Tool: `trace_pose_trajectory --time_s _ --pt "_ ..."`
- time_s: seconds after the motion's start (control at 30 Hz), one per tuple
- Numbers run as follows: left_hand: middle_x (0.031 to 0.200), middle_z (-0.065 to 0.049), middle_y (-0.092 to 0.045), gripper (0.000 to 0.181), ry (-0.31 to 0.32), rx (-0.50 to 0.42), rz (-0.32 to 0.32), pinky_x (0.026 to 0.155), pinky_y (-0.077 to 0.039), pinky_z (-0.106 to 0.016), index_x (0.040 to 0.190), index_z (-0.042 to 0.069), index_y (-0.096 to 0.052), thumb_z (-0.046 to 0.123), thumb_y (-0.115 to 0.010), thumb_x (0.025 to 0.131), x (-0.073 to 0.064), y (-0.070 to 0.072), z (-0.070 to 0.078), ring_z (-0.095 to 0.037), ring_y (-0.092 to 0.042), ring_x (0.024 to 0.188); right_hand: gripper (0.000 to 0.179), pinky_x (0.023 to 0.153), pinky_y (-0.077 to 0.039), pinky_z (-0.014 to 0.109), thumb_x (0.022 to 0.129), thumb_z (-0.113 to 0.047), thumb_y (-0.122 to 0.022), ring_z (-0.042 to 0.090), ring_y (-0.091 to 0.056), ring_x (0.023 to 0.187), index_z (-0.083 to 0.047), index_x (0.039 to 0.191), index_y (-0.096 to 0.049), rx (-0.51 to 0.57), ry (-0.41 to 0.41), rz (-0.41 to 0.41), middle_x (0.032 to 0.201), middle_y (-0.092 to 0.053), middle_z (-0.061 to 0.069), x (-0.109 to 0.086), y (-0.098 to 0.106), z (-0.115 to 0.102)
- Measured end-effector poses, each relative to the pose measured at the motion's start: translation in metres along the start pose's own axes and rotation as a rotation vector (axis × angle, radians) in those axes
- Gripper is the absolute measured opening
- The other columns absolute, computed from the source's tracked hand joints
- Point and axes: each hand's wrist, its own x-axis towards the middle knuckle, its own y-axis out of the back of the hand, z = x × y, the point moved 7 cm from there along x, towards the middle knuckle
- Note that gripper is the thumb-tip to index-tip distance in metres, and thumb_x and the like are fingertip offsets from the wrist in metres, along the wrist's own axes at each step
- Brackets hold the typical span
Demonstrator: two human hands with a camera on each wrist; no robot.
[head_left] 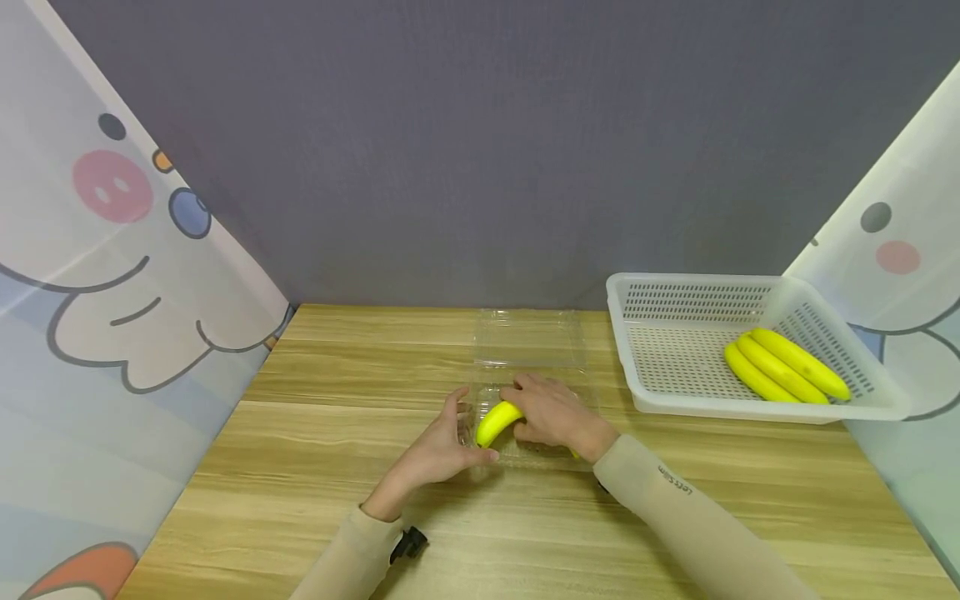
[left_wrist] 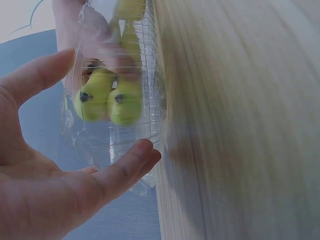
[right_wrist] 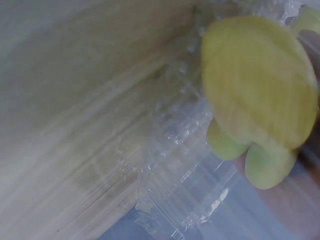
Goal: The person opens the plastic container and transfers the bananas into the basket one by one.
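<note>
A clear plastic clamshell box (head_left: 532, 454) lies on the table with its lid (head_left: 528, 337) laid back toward the wall. My right hand (head_left: 551, 410) reaches into it from above, fingers curled over yellow bananas (head_left: 497, 423) and hiding their middle. Through the clear wall in the left wrist view, two greenish banana ends (left_wrist: 125, 102) sit side by side. In the right wrist view, a blurred banana end (right_wrist: 260, 80) is close to the camera, partly covering my right hand (right_wrist: 287, 207). My left hand (head_left: 438, 450) spreads thumb and straight fingers around the box's left end, with fingertips against it.
A white perforated basket (head_left: 675, 358) stands at the back right, holding several bananas (head_left: 783, 367) at its right side. A grey wall (head_left: 480, 150) rises behind the wood-grain table (head_left: 337, 358). Cartoon-printed panels (head_left: 82, 275) flank both sides.
</note>
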Motion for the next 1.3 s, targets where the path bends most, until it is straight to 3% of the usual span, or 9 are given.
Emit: trace_pose_trajectory --time_s 0.37,0.63,0.8,1.3 --pt "0.156 -0.028 -0.035 0.114 0.003 0.020 0.005 0.103 -0.044 -0.063 0.161 0.008 -0.009 0.031 -0.087 0.081 0.000 0.000 0.000 -0.046 -0.044 0.136 0.042 0.078 -0.049 0.037 0.081 -0.023 -0.079 0.015 -0.049 0.089 -0.020 0.120 -0.063 0.002 -0.014 0.007 0.102 -0.051 -0.004 -0.003 0.009 0.000" --pt "0.156 -0.027 -0.035 0.115 0.003 0.016 0.007 0.102 -0.045 -0.061 0.161 0.007 -0.009 0.032 -0.087 0.080 0.000 0.001 0.000 -0.045 -0.045 0.134 0.040 0.065 -0.044 0.028 0.077 -0.026 -0.078 0.013 -0.045 0.084 -0.020 0.114 -0.062 -0.002 -0.024 0.037 0.095 -0.047 -0.006 -0.006 0.018 0.003" --pt "0.156 -0.026 -0.035 0.115 0.004 0.014 0.006 0.101 -0.046 -0.061 0.161 0.008 -0.009 0.032 -0.087 0.080 0.000 0.001 0.000 -0.044 -0.045 0.134 0.037 0.060 -0.041 0.028 0.076 -0.026 -0.078 0.014 -0.044 0.081 -0.021 0.108 -0.059 -0.004 -0.011 0.065 0.092 -0.046 -0.006 -0.007 0.024 0.003" --pt "0.156 -0.026 -0.035 0.115 0.007 0.003 0.006 0.104 -0.044 -0.061 0.161 0.008 -0.010 0.031 -0.087 0.080 0.000 0.001 -0.001 -0.044 -0.043 0.137 0.035 0.061 -0.042 0.027 0.075 -0.025 -0.077 0.013 -0.044 0.079 -0.020 0.105 -0.059 -0.020 0.041 0.118 0.090 -0.046 -0.006 -0.007 0.039 -0.001"
